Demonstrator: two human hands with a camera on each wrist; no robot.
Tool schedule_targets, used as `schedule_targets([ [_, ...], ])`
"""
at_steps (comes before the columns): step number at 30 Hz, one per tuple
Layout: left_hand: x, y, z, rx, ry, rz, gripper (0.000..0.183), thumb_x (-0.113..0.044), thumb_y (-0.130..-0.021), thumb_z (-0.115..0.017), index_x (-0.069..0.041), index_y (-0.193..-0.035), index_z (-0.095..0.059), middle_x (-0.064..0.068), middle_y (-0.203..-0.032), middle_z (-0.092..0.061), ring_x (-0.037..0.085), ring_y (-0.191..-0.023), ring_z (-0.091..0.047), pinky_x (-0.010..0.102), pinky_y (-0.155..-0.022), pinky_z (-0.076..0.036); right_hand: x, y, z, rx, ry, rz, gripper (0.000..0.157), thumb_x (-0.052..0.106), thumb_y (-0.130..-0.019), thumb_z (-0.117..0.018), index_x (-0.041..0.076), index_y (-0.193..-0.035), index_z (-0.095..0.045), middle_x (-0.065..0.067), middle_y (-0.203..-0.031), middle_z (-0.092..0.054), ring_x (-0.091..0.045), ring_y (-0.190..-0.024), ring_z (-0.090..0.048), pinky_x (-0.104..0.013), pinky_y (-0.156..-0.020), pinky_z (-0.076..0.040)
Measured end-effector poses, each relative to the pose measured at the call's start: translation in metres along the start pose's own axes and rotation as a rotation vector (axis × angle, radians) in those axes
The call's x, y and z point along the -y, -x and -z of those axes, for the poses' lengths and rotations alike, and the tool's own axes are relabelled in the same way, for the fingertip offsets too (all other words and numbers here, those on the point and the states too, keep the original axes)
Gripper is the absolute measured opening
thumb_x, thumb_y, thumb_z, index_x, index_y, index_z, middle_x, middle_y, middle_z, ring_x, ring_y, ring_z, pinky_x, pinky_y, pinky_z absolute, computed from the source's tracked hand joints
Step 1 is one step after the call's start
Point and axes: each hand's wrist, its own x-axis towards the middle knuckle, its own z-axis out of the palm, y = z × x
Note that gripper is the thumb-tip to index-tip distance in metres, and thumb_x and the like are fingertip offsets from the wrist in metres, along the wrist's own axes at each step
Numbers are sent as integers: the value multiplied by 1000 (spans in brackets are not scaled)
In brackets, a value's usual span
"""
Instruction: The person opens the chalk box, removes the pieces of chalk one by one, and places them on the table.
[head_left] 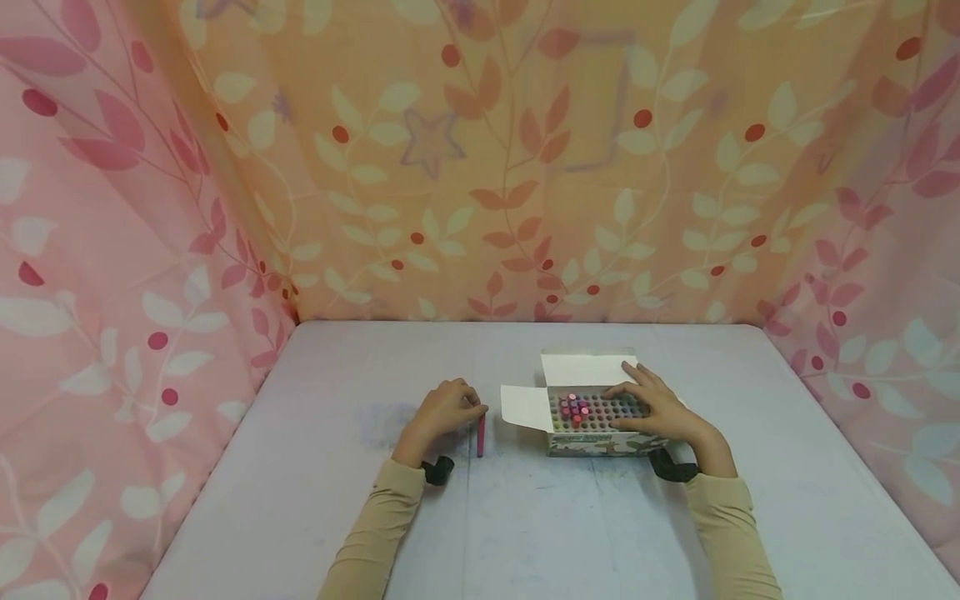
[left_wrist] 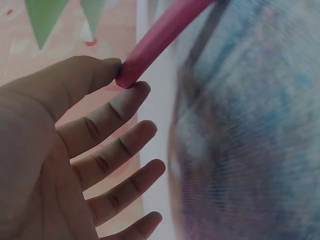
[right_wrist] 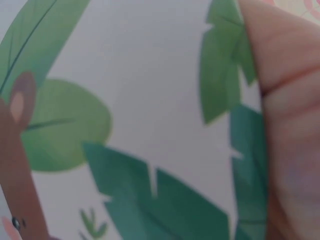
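My left hand [head_left: 448, 408] pinches the top end of a slim pink marker pen [head_left: 481, 435] between thumb and forefinger. The pen stands nearly upright, its lower end close to the table, left of an open cardboard box [head_left: 592, 444]. In the left wrist view the other fingers [left_wrist: 127, 182] are spread away from the pen [left_wrist: 160, 37]. My right hand [head_left: 660, 410] rests over the box's right side, fingers spread above the rows of holes. Several pink and purple pens [head_left: 575, 408] stand in the left holes. Leaf-printed cardboard [right_wrist: 150, 100] fills the right wrist view.
The box's white lid flap [head_left: 588, 369] is folded back, and a side flap [head_left: 525, 407] sticks out leftward toward the pen. A pale cloth covers the table [head_left: 525, 533]. Patterned curtains [head_left: 510, 167] hang behind and at both sides.
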Motion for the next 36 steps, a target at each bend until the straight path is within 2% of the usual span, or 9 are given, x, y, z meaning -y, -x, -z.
schedule_targets([
  [6, 2, -1, -7, -44, -69, -15, 21, -41, -77, -60, -21, -73, -66, -3, -82, -55, 17, -73, -48, 31, -57, -39, 1, 0, 1, -1, 4, 2, 42, 41, -68, -70, 25, -105, -57, -21, -142, -15, -45, -128, -5, -69, -89, -9],
  [14, 0, -1, -10, -44, -108, 9, 23, -43, -78, -59, -22, -72, -64, -1, -87, -53, 19, -80, -46, 37, -63, -40, 3, 0, 3, 2, 2, -16, 41, 40, -69, -70, 26, -104, -57, -20, -143, -15, -43, -129, -4, -68, -90, -8],
  [24, -6, 2, -13, -56, -119, 34, 25, -44, -75, -63, -20, -68, -59, 0, -88, -50, 23, -86, -45, 43, -69, -41, 3, 2, 2, 12, 3, -31, 42, 45, -68, -68, 27, -105, -56, -19, -143, -14, -43, -129, -3, -69, -89, -7],
  [36, -7, 2, -14, -59, -140, 51, 28, -46, -75, -62, -20, -68, -57, 1, -87, -50, 23, -85, -45, 43, -70, -41, 2, 1, 1, 13, 3, -28, 43, 46, -69, -68, 26, -105, -57, -19, -143, -14, -43, -129, -4, -69, -90, -7],
])
